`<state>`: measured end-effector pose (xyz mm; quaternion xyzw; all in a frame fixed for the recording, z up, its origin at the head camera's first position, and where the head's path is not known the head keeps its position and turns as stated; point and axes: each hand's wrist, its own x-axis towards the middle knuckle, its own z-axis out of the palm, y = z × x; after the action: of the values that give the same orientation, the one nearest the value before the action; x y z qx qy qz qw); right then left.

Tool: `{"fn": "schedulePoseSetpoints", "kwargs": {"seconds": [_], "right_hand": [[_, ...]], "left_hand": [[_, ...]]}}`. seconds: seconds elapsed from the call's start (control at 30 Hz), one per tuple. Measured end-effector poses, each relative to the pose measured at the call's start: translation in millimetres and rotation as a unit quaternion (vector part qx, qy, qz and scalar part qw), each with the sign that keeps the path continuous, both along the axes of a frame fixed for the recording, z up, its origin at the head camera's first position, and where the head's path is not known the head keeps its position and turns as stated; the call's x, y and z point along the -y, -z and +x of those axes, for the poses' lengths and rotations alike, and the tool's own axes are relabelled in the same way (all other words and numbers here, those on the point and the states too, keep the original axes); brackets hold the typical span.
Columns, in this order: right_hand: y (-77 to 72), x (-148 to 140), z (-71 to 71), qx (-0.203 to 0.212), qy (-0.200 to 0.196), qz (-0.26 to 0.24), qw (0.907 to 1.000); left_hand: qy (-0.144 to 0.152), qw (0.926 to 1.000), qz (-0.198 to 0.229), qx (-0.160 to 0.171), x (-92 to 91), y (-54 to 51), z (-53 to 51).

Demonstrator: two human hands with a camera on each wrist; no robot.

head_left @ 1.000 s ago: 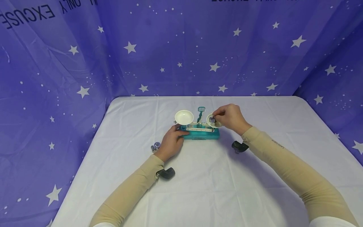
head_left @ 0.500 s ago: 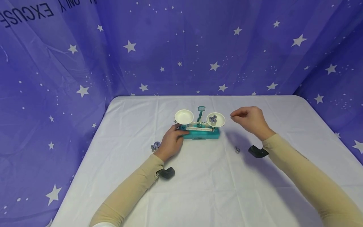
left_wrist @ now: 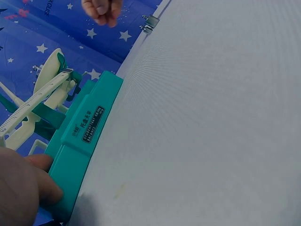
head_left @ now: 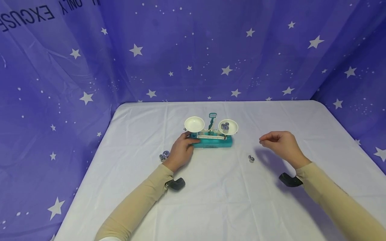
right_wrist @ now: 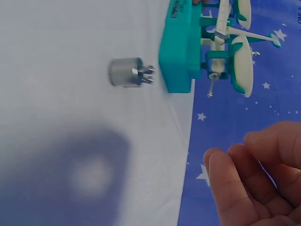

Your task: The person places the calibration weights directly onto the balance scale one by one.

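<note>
A teal balance (head_left: pixel 212 143) stands on the table, its base gripped at the left end by my left hand (head_left: pixel 181 150); the left wrist view shows the fingers (left_wrist: pixel 47 186) on that base (left_wrist: pixel 89 132). The left pan (head_left: pixel 194 124) is bare. In the right pan (head_left: pixel 233 128) lie several metal weights (head_left: pixel 225 127). My right hand (head_left: pixel 281 145) hovers over the table, right of the balance, fingers loosely bent with nothing between them, as the right wrist view shows of the hand (right_wrist: pixel 258 174). Small metal weights (head_left: pixel 251 159) stand between it and the balance.
More metal weights (head_left: pixel 165 155) stand on the table just left of my left wrist. A white cloth (head_left: pixel 211 201) covers the table, with a purple star-patterned curtain (head_left: pixel 181 50) behind it and at both sides. A black camera piece hangs under each wrist.
My right hand has left the right pan and moved right and toward me, leaving weights in the pan. The left hand keeps its place on the base.
</note>
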<state>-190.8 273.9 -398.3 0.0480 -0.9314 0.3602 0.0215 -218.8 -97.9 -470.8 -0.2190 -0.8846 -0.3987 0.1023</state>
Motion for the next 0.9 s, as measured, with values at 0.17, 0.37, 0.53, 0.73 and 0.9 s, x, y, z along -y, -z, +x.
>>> {"fn": "schedulePoseSetpoints", "kwargs": {"seconds": [0.17,0.37,0.53,0.73,0.9], "right_hand": [[12.1,-2,6.2,0.005,-0.002,-0.002,1.0000],[24.5,2,11.6,0.014,-0.017,-0.014,0.9997],[30.5,5,13.5,0.039,-0.032,-0.022,0.9985],[34.2,8,15.2,0.060,-0.047,-0.017,0.9969],[36.0,9,16.1,0.065,-0.053,-0.006,0.9965]], "left_hand": [[0.000,1.0000,0.000,0.001,0.0,0.5,0.6],[0.001,1.0000,-0.004,0.005,0.4,0.9,-0.1],[0.000,1.0000,-0.006,0.004,0.5,1.1,-0.9],[0.001,1.0000,-0.004,0.005,0.7,0.7,-0.4],[0.002,1.0000,-0.005,0.007,0.6,0.4,0.0]]}}
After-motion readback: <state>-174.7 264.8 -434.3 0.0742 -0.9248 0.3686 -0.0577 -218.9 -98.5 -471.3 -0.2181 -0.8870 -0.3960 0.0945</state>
